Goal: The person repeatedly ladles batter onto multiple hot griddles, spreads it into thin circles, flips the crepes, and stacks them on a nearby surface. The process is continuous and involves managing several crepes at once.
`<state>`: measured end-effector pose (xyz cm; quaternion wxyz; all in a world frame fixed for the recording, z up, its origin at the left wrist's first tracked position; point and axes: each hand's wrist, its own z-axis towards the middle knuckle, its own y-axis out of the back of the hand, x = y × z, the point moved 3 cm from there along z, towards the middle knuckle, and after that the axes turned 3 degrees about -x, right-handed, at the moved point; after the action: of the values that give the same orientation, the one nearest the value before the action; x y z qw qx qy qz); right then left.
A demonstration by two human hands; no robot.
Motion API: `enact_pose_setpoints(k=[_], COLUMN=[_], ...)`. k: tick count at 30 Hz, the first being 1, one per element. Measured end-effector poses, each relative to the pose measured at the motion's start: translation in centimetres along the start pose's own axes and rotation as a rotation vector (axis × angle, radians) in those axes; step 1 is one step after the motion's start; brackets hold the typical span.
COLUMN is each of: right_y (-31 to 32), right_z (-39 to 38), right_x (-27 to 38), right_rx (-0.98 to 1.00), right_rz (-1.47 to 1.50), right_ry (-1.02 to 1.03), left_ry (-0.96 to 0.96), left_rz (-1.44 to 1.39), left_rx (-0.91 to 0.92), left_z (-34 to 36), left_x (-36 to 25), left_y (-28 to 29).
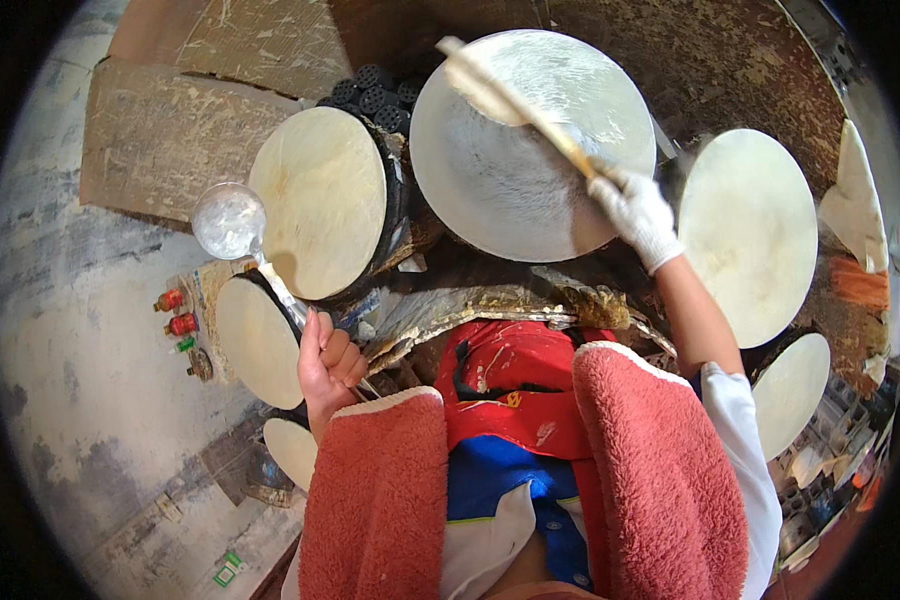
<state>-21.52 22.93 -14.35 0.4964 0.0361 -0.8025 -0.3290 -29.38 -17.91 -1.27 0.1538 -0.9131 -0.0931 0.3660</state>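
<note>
My bare left hand (pixel 331 365) is closed round the handle of a ladle (pixel 229 221), whose bowl has whitish residue in it. That bowl hangs beside a round pale lid (pixel 318 200) at the left. My right hand (pixel 634 210), in a white glove, grips a long wooden-handled spreader (pixel 545 122). The spreader slants up and left across a big round griddle (pixel 510 190); its far end is blurred, with a pale flat part below it. Thin whitish, streaky batter or film covers the griddle surface. I cannot tell whether the spreader touches it.
Another round pale lid (pixel 748 235) lies to the right, with a smaller one (pixel 792 393) below it. Black honeycomb briquettes (pixel 375 95) are stacked behind the left lid. Cardboard (pixel 175 140) covers the far left. Small red jars (pixel 181 324) stand on the floor.
</note>
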Motion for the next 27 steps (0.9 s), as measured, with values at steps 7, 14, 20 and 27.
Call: enact_pose_setpoints(k=[7, 14, 20, 27], right_y=[0.0, 2.4, 1.2, 4.3], right_z=[3.2, 2.0, 7.5, 1.7], right_x=[0.9, 0.3, 1.6, 0.7], right_rx=[0.223, 0.313, 0.324, 0.55], right_rz=[-0.096, -0.136, -0.155, -0.188], right_ry=[0.111, 0.221, 0.272, 0.26], left_ry=[-0.016, -0.019, -0.033, -0.018], left_rz=[0.005, -0.091, -0.105, -0.173], left_rx=[0.024, -0.021, -0.176, -0.197], left_z=[-0.9, -2.5, -4.7, -6.2], left_x=[1.4, 3.0, 5.1, 7.6], left_y=[0.3, -0.2, -0.1, 0.5])
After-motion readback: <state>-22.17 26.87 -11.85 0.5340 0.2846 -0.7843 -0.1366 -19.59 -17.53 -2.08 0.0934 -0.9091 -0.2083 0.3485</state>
